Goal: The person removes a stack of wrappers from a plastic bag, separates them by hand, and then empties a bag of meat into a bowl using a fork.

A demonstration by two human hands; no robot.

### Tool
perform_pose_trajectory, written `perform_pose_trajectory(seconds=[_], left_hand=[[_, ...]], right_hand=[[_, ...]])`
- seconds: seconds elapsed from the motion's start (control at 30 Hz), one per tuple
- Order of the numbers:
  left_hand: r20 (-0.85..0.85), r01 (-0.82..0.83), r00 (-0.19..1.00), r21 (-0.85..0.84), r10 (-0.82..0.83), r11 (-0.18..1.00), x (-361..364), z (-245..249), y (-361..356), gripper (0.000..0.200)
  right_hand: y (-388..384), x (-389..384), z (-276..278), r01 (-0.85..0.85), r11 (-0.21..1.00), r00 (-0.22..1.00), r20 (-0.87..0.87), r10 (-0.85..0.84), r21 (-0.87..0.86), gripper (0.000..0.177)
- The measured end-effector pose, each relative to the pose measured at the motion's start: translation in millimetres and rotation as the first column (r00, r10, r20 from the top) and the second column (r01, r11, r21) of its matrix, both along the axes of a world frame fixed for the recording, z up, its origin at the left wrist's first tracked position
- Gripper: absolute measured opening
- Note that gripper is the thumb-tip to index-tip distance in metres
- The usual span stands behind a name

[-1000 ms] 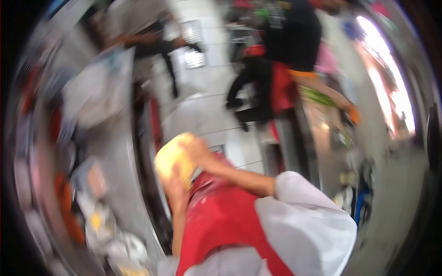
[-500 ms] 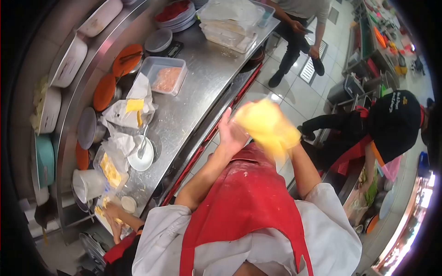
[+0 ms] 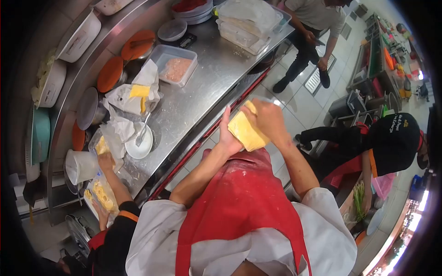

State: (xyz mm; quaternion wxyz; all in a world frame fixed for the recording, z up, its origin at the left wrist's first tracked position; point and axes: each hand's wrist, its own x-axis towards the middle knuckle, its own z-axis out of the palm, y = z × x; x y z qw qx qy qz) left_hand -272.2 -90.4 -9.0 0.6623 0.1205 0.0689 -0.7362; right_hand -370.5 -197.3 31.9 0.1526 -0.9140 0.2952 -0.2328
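A stack of square yellow sheets [image 3: 247, 132] is held in front of the red apron. My left hand [image 3: 229, 135] supports it from the left side and below, palm turned toward it. Over its upper right part, my right hand [image 3: 268, 120] grips with curled fingers. More yellow sheets [image 3: 140, 91] lie on white paper [image 3: 124, 99] on the steel counter [image 3: 195, 99]. Near them a fork [image 3: 143, 131] rests on a small white dish [image 3: 139, 146]. A clear tub [image 3: 191, 74] holds a pinkish minced filling [image 3: 175, 70].
At lower left, a co-worker's hands [image 3: 106, 161] reach into bags of yellow pieces [image 3: 104, 195]. One person [image 3: 317, 18] stands beyond the counter; another in black [image 3: 391, 142] works at the right. Pots with orange lids [image 3: 109, 74] line the counter's back.
The yellow stack, blurred before, is now clear and further left, with my right hand over its upper part. The co-worker's one hand has moved up to the upper bag. The whole view has shifted slightly.
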Motion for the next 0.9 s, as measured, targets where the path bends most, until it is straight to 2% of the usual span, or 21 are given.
perform_pose_trajectory(seconds=[0.03, 0.13, 0.17, 0.2, 0.27, 0.3, 0.33, 0.37, 0.4, 0.43, 0.47, 0.53, 0.6, 0.63, 0.67, 0.73, 0.77, 0.83, 0.9], left_hand=[[-0.053, 0.039, 0.998, -0.046, -0.041, 0.998, 2.6, 4.1, 3.9, 0.069], [0.091, 0.007, 0.996, -0.031, -0.004, 0.999, 1.9, 12.0, 6.2, 0.058], [0.091, 0.063, 0.994, -0.038, -0.059, 0.997, 4.1, 12.8, 5.2, 0.054], [0.132, 0.071, 0.989, -0.027, -0.067, 0.997, 4.3, 14.5, 4.8, 0.054], [0.209, 0.084, 0.974, 0.001, -0.082, 0.996, 3.1, 20.3, 6.7, 0.055], [0.188, 0.062, 0.980, 0.005, -0.062, 0.998, 3.7, 21.6, 7.9, 0.054], [0.167, 0.039, 0.985, 0.010, -0.040, 0.999, 4.7, 22.5, 9.7, 0.054], [0.146, 0.016, 0.989, 0.016, -0.018, 1.000, 5.8, 22.8, 10.8, 0.054], [0.140, 0.008, 0.990, 0.006, -0.008, 1.000, 7.2, 20.6, 10.2, 0.055], [0.134, 0.001, 0.991, 0.000, -0.001, 1.000, 8.3, 16.6, 10.0, 0.055], [0.128, -0.007, 0.992, -0.008, 0.008, 1.000, 9.6, 14.4, 8.8, 0.055], [0.307, -0.032, 0.951, -0.009, 0.034, 0.999, 11.7, 15.9, 9.0, 0.053], [0.537, -0.063, 0.842, 0.032, 0.037, 0.997, 8.3, 23.2, 14.1, 0.049], [0.669, -0.087, 0.742, 0.061, 0.024, 0.994, 6.4, 29.2, 15.0, 0.045], [0.782, -0.116, 0.624, 0.084, 0.006, 0.990, 4.9, 33.1, 14.7, 0.042], [0.948, -0.186, 0.295, -0.065, 0.119, 0.980, 2.9, 33.3, 12.6, 0.033], [0.979, -0.204, 0.112, -0.146, 0.171, 0.968, 2.4, 33.4, 11.9, 0.029], [0.984, -0.251, -0.066, -0.175, 0.163, 0.952, 7.5, 37.6, 11.7, 0.024], [0.961, -0.260, -0.217, -0.226, 0.171, 0.939, 13.7, 38.0, 13.0, 0.022]], right_hand=[[1.2, -2.6, 7.0, 0.007, 1.000, 1.000, -0.002, -0.007, 0.010, 0.041], [-5.4, -0.6, 26.8, 0.043, 0.999, 0.999, -0.034, -0.043, 0.006, 0.043], [-9.2, -1.0, 28.1, 0.055, 0.998, 0.998, 0.018, -0.056, 0.016, 0.043], [-14.5, -4.5, 26.3, 0.091, 0.980, 0.993, 0.053, -0.102, 0.176, 0.045], [-24.8, -15.5, 11.9, 0.136, 0.865, 0.974, 0.094, -0.206, 0.483, 0.052], [-27.8, -21.3, -7.9, -0.025, 0.661, 0.925, 0.267, -0.269, 0.750, 0.058], [-27.6, -28.9, -36.0, -0.240, 0.389, 0.838, 0.392, -0.380, 0.890, 0.065], [-23.4, -35.4, -50.1, -0.471, 0.094, 0.726, 0.446, -0.523, 0.877, 0.074], [-9.1, -39.3, -48.7, -0.617, -0.170, 0.684, 0.417, -0.599, 0.768, 0.083], [10.0, -41.3, -47.8, -0.720, -0.400, 0.652, 0.357, -0.669, 0.567, 0.093], [25.0, -38.4, -47.5, -0.768, -0.365, 0.600, 0.392, -0.697, 0.527, 0.093], [42.0, -28.2, -47.1, -0.851, -0.294, 0.490, 0.457, -0.742, 0.436, 0.095], [41.8, -26.4, -49.1, -0.843, -0.289, 0.501, 0.468, -0.728, 0.453, 0.086], [40.9, -24.5, -50.5, -0.842, -0.282, 0.503, 0.477, -0.721, 0.460, 0.082], [39.8, -23.2, -57.1, -0.794, -0.217, 0.530, 0.472, -0.704, 0.568, 0.075], [38.0, -22.2, -74.2, -0.656, -0.073, 0.589, 0.449, -0.672, 0.752, 0.063], [38.3, -22.7, -74.5, -0.607, -0.020, 0.603, 0.445, -0.662, 0.794, 0.058], [39.5, -22.0, -75.1, -0.504, 0.087, 0.632, 0.436, -0.641, 0.859, 0.049], [36.3, -22.5, -77.9, -0.451, 0.158, 0.688, 0.455, -0.566, 0.878, 0.048]])
